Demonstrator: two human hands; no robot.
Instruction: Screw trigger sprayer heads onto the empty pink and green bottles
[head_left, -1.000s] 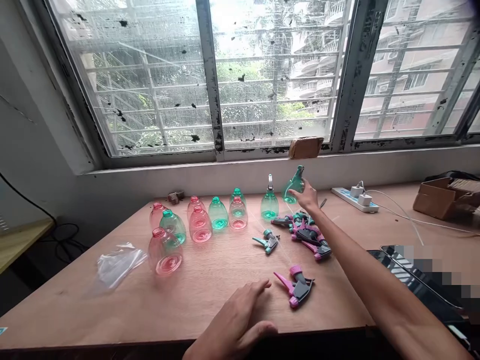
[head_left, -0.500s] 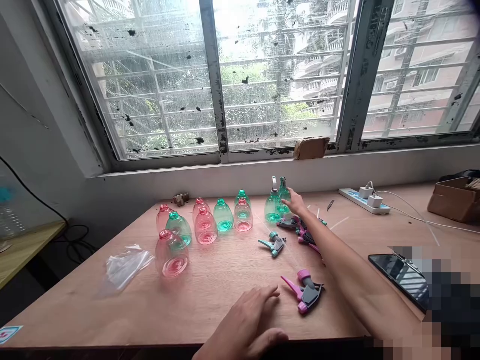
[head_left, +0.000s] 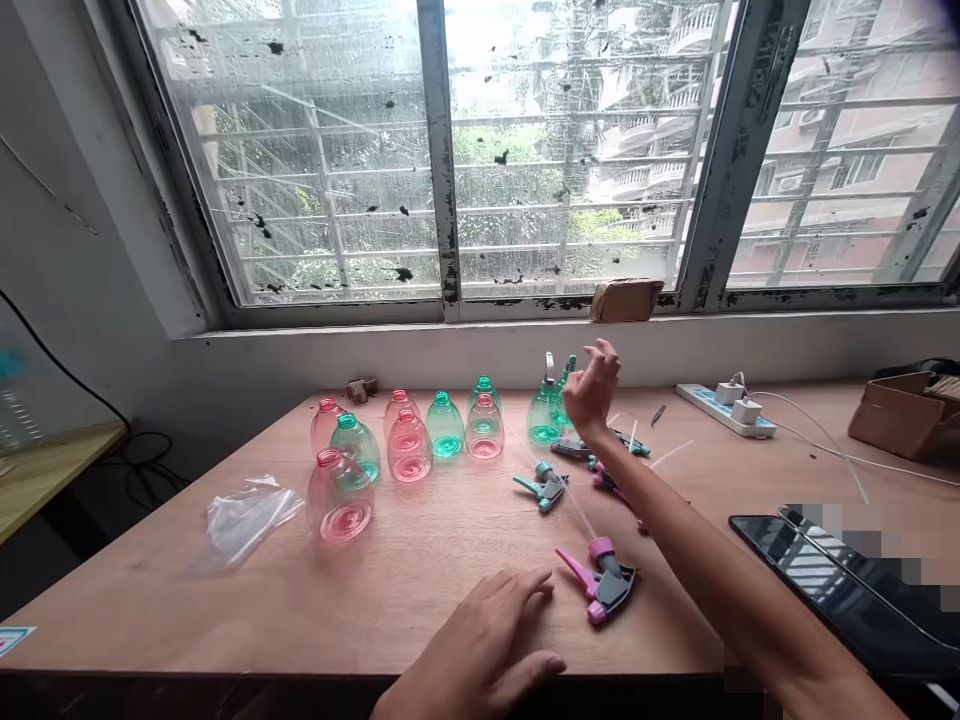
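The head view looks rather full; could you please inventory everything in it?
table: one, light brown, centre
open bottles: eight, five pink, three green, left to centre
spray bottles: two, green, back centre
loose spray heads: several, pink, teal and grey, right of centre
plastic bag: one, clear, left
small object: one, brown, back left
window: one, grey frame, back
block: one, brown, window's base
power strip: one, white and blue, back right
plugs: two, white, on it
box: one, brown, right edge
device: black, front right, count unclear
side table: one, yellowish, far left
distant bottle: one, clear, far left
left hand: one, front centre
right hand: one, right of centre
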